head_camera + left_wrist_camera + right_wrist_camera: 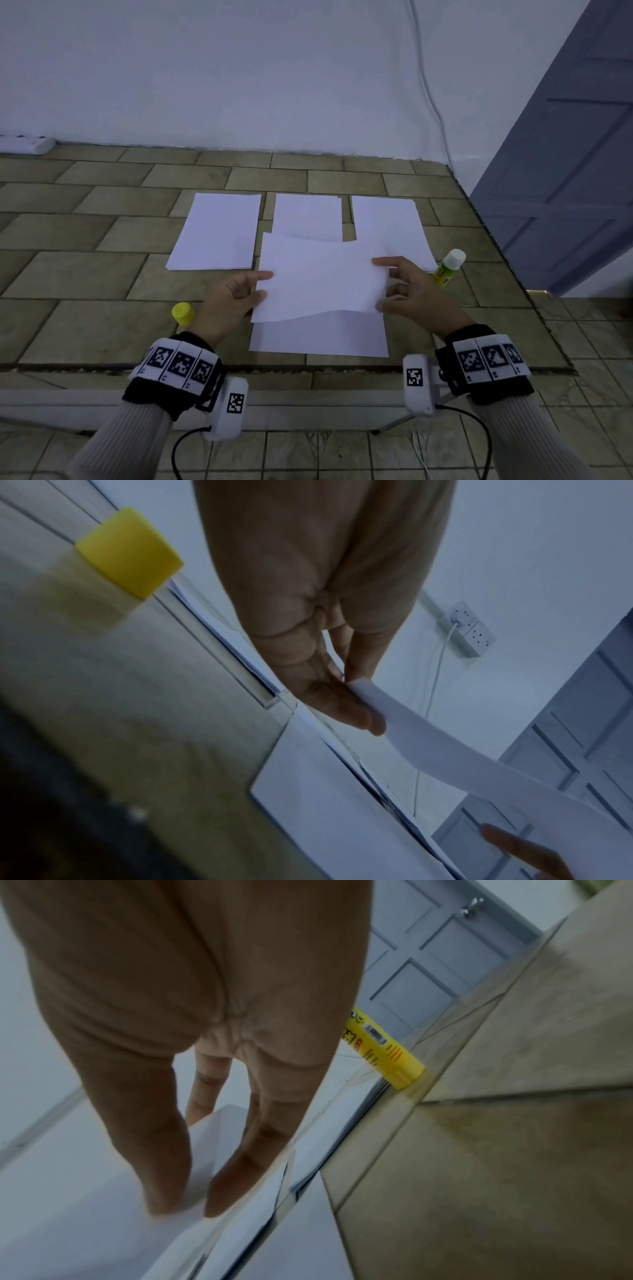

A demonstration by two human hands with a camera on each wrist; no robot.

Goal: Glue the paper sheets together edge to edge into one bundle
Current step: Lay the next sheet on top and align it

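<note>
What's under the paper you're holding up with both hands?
Under the held sheet, pinched by the left hand and right hand, another sheet lies flat on the table. Its far part is covered, so anything there is hidden.

The lifted sheet (322, 281) hid the near ends of two stacks (308, 216); the right hand (414, 294) covered the glue stick's (448, 269) base.

Bare surface (85, 274) is lying open left of the paper stacks (215, 233). A yellow cap (182, 312) is standing beside the left hand (236, 301), and a glue stick (448, 269) is standing behind the right hand (411, 294).
</note>
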